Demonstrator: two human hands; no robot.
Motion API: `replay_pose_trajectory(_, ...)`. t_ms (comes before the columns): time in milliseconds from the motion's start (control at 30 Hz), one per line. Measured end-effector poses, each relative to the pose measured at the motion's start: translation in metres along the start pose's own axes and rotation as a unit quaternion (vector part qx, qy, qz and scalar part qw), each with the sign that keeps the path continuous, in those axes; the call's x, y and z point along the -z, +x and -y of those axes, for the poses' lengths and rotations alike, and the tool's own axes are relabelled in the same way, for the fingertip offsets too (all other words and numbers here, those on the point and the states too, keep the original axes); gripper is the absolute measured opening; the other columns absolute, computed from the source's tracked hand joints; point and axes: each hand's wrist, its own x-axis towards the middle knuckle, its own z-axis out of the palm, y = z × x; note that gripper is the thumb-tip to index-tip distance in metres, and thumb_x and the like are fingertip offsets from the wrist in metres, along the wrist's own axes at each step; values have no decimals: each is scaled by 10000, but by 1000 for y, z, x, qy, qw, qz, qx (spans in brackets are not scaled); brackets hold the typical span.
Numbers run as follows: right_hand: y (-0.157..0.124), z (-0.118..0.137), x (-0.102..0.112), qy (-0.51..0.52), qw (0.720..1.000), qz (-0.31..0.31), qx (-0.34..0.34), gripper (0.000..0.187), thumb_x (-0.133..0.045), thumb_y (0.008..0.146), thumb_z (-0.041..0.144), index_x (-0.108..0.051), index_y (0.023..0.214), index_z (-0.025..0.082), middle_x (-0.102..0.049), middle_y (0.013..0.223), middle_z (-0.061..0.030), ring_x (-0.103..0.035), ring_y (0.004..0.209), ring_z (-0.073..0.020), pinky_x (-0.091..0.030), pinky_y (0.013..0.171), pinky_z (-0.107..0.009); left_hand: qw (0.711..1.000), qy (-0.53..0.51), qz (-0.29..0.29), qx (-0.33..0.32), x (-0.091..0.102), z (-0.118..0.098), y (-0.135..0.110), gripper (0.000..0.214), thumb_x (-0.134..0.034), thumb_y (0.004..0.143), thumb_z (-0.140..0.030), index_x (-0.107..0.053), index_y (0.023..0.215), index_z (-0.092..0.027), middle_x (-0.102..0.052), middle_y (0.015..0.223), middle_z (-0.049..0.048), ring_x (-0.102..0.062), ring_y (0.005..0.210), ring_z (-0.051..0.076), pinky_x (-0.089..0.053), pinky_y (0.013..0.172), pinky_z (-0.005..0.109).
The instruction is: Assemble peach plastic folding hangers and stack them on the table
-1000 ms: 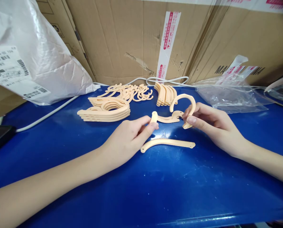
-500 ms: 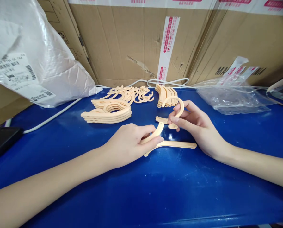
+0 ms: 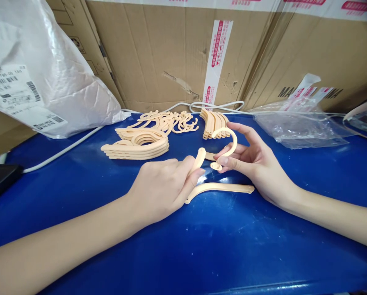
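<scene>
My left hand [image 3: 166, 186] is closed around a cream plastic hanger arm [image 3: 198, 158], whose rounded end with a small hole sticks up past the fingers. A hanger hook [image 3: 232, 143] of the same plastic is pinched in my right hand [image 3: 254, 157], its curve upward and its socket end pointing at the hanger arm. The two pieces are close but apart. Below them a loose curved hanger arm [image 3: 220, 187] lies on the blue table [image 3: 201, 254]. Another short cream piece [image 3: 210, 156] shows partly behind my right fingertips.
Stacked hanger pieces [image 3: 137, 149], a heap of loose hooks [image 3: 171, 121] and a row of hanger arms [image 3: 214, 123] lie toward the back. Clear plastic bags [image 3: 306, 127] are at right, a white parcel bag [image 3: 63, 86] at left. Cardboard boxes [image 3: 158, 53] stand behind a white cable [image 3: 69, 153].
My left hand has turned so the hanger arm points more upright. My right hand has tilted the hook and brought its socket end left, and the right index finger has lifted.
</scene>
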Motion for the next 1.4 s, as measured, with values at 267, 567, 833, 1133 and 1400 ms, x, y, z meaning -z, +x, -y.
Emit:
replay_pose_trajectory(267,-1,-2,4,-18,999,22,-20,260,-775,752,259,-637,964,199,-759,905,-27,-708,758,-142,-564,701,-267,999,22,-23,-33,-3,1,1,293,-294,1020,-264,-561,967,-155,-662,737,17,-598,684,191,-363,548,274)
replay_pose_trajectory(567,0,-3,4,-47,999,5,19,188,-719,820,283,-621,958,201,-729,869,-20,-670,825,-139,-500,641,-223,997,-59,35,22,-8,4,1,286,-270,1023,-300,-413,1234,-169,-652,692,-29,-646,561,154,-335,444,220)
replay_pose_trajectory(833,0,-5,3,9,1000,3,19,362,-697,837,202,-497,1136,229,-699,823,17,-602,704,-90,-483,668,-221,997,-73,19,-34,-13,6,-2,377,-263,1030,-311,-362,1368,-177,-720,907,15,-660,617,138,-423,538,223)
replay_pose_trajectory(1133,0,-5,3,35,999,9,17,386,-696,836,179,-483,1152,238,-700,817,15,-661,767,-113,-515,714,-235,995,-67,20,-78,-12,8,-2,372,-305,1024,-280,-409,1363,-167,-638,1196,70,-658,982,205,-515,725,297)
replay_pose_trajectory(1400,0,-6,4,63,998,24,11,373,-704,825,154,-508,1128,245,-685,840,30,-668,770,-100,-540,718,-216,992,-52,1,-111,-10,8,-1,375,-286,1026,-223,-439,1342,-90,-651,1166,114,-629,1001,225,-509,793,329)
